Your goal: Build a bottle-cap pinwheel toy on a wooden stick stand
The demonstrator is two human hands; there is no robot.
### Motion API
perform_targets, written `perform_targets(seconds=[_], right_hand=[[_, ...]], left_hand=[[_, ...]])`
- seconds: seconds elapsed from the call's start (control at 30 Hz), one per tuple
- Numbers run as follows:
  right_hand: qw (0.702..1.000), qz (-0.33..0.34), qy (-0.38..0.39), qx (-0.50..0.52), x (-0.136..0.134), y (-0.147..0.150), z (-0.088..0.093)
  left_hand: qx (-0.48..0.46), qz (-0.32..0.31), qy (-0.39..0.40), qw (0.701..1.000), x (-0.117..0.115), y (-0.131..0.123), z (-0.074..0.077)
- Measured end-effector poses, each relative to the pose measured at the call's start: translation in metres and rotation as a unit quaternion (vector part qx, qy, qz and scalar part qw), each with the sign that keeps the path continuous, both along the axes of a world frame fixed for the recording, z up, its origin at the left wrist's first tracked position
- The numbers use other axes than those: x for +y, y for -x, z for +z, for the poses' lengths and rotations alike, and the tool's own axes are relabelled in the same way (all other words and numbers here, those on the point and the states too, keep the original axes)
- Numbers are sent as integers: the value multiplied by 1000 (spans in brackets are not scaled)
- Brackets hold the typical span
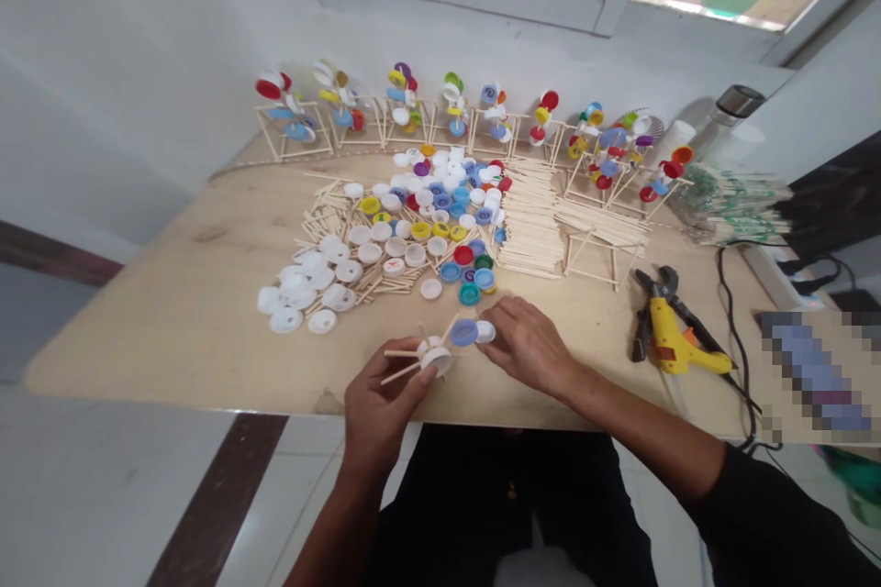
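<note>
Head view: your left hand point(382, 394) pinches the white hub point(435, 359), thumb against its lower edge, fingers mostly hidden behind. Wooden sticks point(400, 373) poke out of it in several directions; gripping the cap itself probably leaves those sticks free to point outward. Hub is above the near part of the table point(165, 312), between your hands, in front of your lap, likely for a good look and a short reach.

Your right hand point(529, 344) has its fingertips drawn together at a small white cap point(485, 331), pinching it as far as shows; far side of that grip is hidden. Blue cap point(463, 332) sits right beside it, against or just in front of a hub stick; can't tell if joined. Right comes in from the side, presumably so left can steady the hub.

Loose caps point(370, 253) and short sticks point(375, 280) lie heaped just beyond your hands, handy to both. Long sticks point(531, 220) lie stacked side by side, probably for easy picking. Yellow glue gun point(666, 339) and pliers point(665, 280) lie off to the right, near the power strip point(781, 275), which suits your right reach. Stick frames with cap wheels point(406, 101) line the wall, likely parked out of the way.
</note>
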State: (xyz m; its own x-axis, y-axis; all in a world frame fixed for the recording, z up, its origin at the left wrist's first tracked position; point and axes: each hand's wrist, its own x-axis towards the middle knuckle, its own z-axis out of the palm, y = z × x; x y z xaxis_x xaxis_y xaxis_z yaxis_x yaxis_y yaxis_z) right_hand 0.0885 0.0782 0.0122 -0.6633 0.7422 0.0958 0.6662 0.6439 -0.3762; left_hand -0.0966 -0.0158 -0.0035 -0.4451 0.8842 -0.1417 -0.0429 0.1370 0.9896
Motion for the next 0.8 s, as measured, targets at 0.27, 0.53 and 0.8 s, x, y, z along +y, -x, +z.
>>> perform_targets(seconds=[0.27,0.53,0.8], right_hand=[[972,-88,124,181,10,-42,30],[978,37,102,181,-3,-48,61],[987,108,33,116,-3,-51,60]], left_hand=[[55,-27,10,998,0,-12,14],[187,-154,-13,970,7,-12,7],[248,-194,-35,948,8,-22,16]])
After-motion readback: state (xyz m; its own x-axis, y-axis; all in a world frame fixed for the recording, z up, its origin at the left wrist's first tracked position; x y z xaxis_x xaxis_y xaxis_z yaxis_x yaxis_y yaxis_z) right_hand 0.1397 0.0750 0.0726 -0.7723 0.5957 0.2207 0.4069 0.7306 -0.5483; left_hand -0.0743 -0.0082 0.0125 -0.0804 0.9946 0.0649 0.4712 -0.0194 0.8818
